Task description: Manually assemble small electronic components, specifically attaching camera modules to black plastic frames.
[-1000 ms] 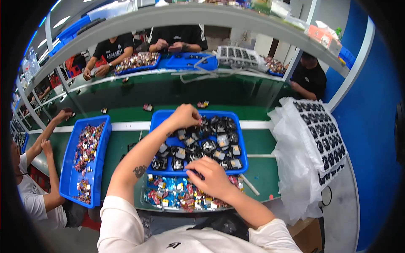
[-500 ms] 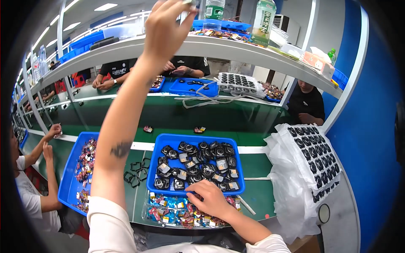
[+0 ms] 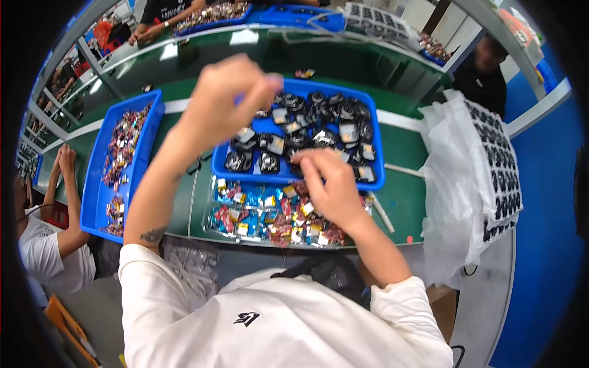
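Blue tray [image 3: 377, 165]: lies on the green bench, long axis left to right, full of small black parts [image 3: 319, 116].
Clear tray [image 3: 211, 214]: nearer, with colourful pieces.
Left hand [image 3: 224, 101]: raised over the blue tray's left part, fingers bunched; whether they hold something I cannot tell.
Right hand [image 3: 331, 184]: lower (nearer to the parts), at the blue tray's near rim, fingertips pinching among them; the parts lie just beyond and to the left.

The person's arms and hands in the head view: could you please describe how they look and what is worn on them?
Both hands, left hand and right hand, are bare, without gloves. The forearms are uncovered; short white T-shirt sleeves end above the elbows. A small dark tattoo marks the left forearm near the elbow. No watch, rings or bracelets are visible.
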Available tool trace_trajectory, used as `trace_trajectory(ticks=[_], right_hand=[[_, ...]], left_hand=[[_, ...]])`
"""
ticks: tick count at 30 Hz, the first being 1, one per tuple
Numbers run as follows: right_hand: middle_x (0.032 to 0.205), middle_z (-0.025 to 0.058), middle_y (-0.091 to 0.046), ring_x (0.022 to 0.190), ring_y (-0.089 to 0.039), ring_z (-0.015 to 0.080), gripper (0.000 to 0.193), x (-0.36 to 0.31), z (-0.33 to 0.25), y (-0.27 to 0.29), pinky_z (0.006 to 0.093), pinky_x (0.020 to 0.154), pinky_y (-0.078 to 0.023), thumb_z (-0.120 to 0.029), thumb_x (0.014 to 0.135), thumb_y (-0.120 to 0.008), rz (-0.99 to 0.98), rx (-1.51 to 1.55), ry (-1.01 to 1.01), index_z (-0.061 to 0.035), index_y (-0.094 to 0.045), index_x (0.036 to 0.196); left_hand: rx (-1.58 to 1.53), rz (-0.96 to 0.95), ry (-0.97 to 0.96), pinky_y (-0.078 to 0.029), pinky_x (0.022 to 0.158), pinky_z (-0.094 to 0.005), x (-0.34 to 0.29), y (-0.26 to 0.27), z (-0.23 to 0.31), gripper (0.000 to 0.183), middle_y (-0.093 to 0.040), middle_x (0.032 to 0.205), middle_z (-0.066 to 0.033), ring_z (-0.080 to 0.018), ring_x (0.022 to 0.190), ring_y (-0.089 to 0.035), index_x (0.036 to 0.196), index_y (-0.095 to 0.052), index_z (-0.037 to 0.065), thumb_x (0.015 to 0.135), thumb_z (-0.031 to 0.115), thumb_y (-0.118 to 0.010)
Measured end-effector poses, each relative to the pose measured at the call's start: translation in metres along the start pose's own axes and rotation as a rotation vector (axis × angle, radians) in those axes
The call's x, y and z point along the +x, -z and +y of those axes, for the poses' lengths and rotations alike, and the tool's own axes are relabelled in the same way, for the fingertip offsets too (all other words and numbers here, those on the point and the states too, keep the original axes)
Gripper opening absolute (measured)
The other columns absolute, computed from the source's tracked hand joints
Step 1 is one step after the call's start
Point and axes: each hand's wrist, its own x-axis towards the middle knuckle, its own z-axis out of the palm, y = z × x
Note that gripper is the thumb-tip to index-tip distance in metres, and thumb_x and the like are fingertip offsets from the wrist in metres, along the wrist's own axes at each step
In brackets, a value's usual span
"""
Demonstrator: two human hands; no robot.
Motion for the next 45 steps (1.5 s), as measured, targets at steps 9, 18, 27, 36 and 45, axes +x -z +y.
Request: trace_trajectory(ticks=[9, 18, 27, 36, 45], right_hand=[[0.079, 0.0089, -0.063, 0.074, -0.059, 0.0245, 0.005, -0.004, 0.004, -0.006, 0.0329, 0.064, -0.047, -0.005, 0.079, -0.062, 0.014, -0.030, 0.080, -0.0004, -0.062, 0.082], [0.083, 0.0103, -0.063, 0.080, -0.059, 0.0250, 0.010, -0.002, -0.001, -0.007, 0.0340, 0.070, -0.047, -0.003, 0.076, -0.061, -0.009, 0.013, 0.001, 0.0001, -0.062, 0.085], [0.082, 0.0103, -0.063, 0.077, -0.058, 0.0251, 0.013, 0.000, 0.000, -0.005, 0.0335, 0.068, -0.047, -0.008, 0.072, -0.067, -0.039, 0.057, 0.066, -0.0006, -0.062, 0.082], [0.070, 0.0056, -0.059, 0.064, -0.055, 0.0218, 0.014, -0.002, 0.002, -0.005, 0.0307, 0.057, -0.044, -0.008, 0.065, -0.072, -0.061, -0.025, 0.305, -0.0044, -0.061, 0.072], [0.070, 0.0075, -0.061, 0.064, -0.058, 0.0174, 0.009, 0.000, -0.003, 0.000, 0.0273, 0.055, -0.045, -0.004, 0.071, -0.070, -0.065, 0.133, 0.036, -0.0013, -0.064, 0.077]], left_hand=[[-0.154, -0.315, 0.362, -0.044, 0.054, -0.0325, -0.117, -0.037, 0.036, 0.009, -0.061, 0.065, -0.0087, -0.0228, 0.059, -0.056, 0.077, -0.069, 0.003, 0.070, 0.009, -0.071], [0.033, -0.535, 0.242, -0.046, 0.053, -0.0388, -0.112, -0.045, 0.052, 0.016, -0.061, 0.065, -0.0088, -0.0272, 0.058, -0.060, 0.085, -0.068, 0.007, 0.074, 0.019, -0.068], [-0.038, -0.513, 0.290, -0.046, 0.049, -0.0358, -0.101, -0.052, 0.056, 0.010, -0.060, 0.062, -0.0071, -0.0246, 0.055, -0.060, 0.070, -0.066, 0.005, 0.071, 0.015, -0.069], [-0.459, -0.420, 0.714, -0.032, 0.042, -0.0225, -0.069, -0.032, 0.045, 0.016, -0.051, 0.050, -0.0021, -0.0073, 0.042, -0.043, 0.069, -0.060, -0.003, 0.077, 0.010, -0.065], [-0.635, -0.137, 0.446, -0.035, 0.049, -0.0209, -0.083, -0.054, 0.025, 0.008, -0.059, 0.068, -0.0029, -0.0066, 0.056, -0.048, 0.078, -0.067, 0.001, 0.079, 0.009, -0.067]])
